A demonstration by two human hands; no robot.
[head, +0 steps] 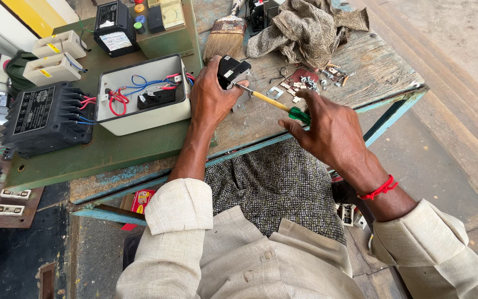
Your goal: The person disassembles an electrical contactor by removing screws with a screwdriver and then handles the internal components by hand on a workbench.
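Presently, left hand (210, 94) clamps the small black switch unit (231, 72) above the wooden bench (360, 66); right hand (327, 130) pinches the green-handled screwdriver (272, 102), tip on it. Unit judged light, rigid, brittle plastic; best held by its sides

Worn wooden workbench (372, 66) — concrete floor (460, 111)

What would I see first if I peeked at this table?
First, the two hands in the middle: the left hand grips a small black electrical part, and the right hand pokes a yellow-and-green screwdriver into it. Just left of them sits an open white box full of red and blue wires. Behind the hands, a paintbrush lies at the table's far edge.
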